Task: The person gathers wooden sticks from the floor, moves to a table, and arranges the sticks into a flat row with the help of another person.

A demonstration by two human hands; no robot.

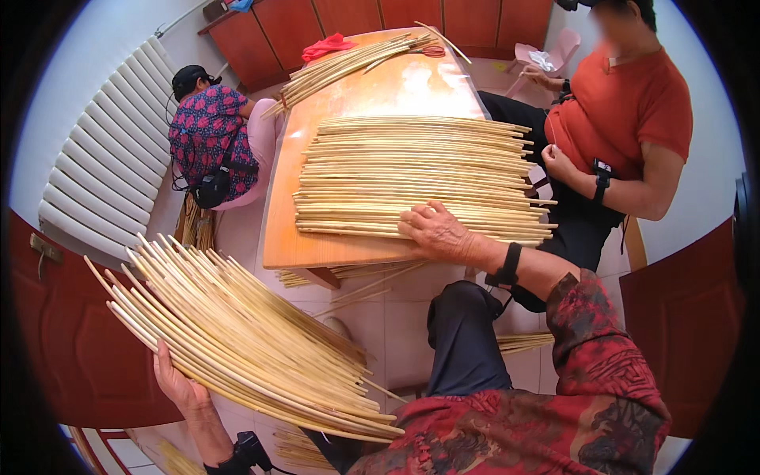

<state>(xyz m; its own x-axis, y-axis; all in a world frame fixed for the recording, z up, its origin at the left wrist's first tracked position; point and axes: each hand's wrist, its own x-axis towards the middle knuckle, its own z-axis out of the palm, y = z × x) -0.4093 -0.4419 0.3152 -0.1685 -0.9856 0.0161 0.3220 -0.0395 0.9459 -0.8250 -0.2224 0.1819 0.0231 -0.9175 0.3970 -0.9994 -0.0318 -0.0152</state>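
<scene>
While left hand [178, 384] cradles them, pale reeds [237, 332] fan out

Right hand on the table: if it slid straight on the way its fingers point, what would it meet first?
The right hand lies on the near edge of the row of sticks spread across the wooden table, fingers pointing up-left. It would likely just run further over those same sticks; nothing else shows in that line.

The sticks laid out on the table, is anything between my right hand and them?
Nothing visible. The right hand already rests palm-down on the near edge of the sticks on the table, touching them directly. The left hand separately holds a bundle of sticks off to the left.
</scene>
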